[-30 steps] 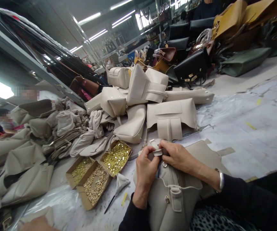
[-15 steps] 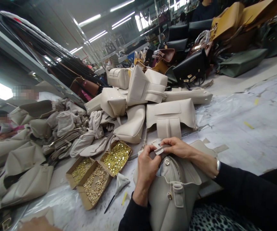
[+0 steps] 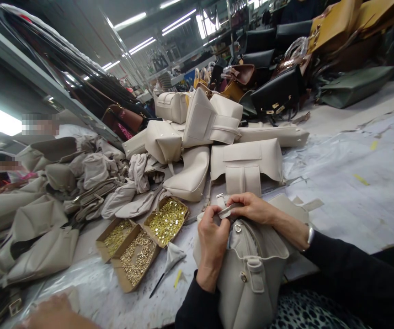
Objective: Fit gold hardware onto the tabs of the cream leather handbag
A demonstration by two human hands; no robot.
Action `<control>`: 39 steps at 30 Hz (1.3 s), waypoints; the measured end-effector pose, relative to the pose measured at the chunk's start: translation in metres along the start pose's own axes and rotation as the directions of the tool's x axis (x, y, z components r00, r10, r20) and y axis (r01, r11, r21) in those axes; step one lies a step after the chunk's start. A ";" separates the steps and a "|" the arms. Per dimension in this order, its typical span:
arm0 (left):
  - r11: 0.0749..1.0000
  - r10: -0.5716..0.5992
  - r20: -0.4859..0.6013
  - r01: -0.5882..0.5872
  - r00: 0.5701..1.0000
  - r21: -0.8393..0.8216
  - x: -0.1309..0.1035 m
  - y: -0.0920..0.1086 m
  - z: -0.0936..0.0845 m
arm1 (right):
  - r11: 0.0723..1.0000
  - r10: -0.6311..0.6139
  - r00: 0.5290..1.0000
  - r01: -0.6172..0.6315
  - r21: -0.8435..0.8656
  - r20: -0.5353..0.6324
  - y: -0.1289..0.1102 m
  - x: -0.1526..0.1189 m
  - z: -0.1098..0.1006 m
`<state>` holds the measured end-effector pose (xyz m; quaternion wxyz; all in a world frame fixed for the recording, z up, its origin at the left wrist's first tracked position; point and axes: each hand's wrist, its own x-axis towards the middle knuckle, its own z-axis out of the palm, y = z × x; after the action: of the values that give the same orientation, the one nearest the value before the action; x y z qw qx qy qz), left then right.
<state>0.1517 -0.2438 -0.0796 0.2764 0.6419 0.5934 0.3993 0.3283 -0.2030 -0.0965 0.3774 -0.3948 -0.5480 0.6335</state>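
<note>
- At the far left I see a heap of grey-beige bags on the table; it sits a little lower and further right in the view than half a second ago, since the camera tipped slightly.
- At the bottom left edge another person's hand lies on the table, more of it showing than before.
- Right of the heap stand three open boxes of small gold fittings, touching one another, unmoved.
- Just right of the boxes lies a black-handled tool with a rag at its top end.
- Behind them is a pile of cream bags, and further back dark and tan bags.
- My left hand grips the top edge of a beige bag, fingers curled and pressed together, thumb and forefinger pinching a small tab.
- The bag stands upright at the near table edge, against my lap; it has turned slightly, and its front strap and snap now sit a touch further right.
- My right hand meets the left at the tab, fingertips pinching its other end; it has hardly shifted.
- A bracelet shows at my right wrist, beside a black sleeve.
</note>
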 end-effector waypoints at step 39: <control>0.976 -0.099 0.208 0.136 0.973 -0.172 0.019 -0.006 -0.017 | 0.897 -0.013 0.997 -0.020 -0.441 -0.072 -0.014 -0.002 0.012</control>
<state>0.1333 -0.2263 -0.0722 0.4158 0.6134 0.5605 0.3697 0.3193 -0.2082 -0.0810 0.2964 -0.4939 -0.6626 0.4787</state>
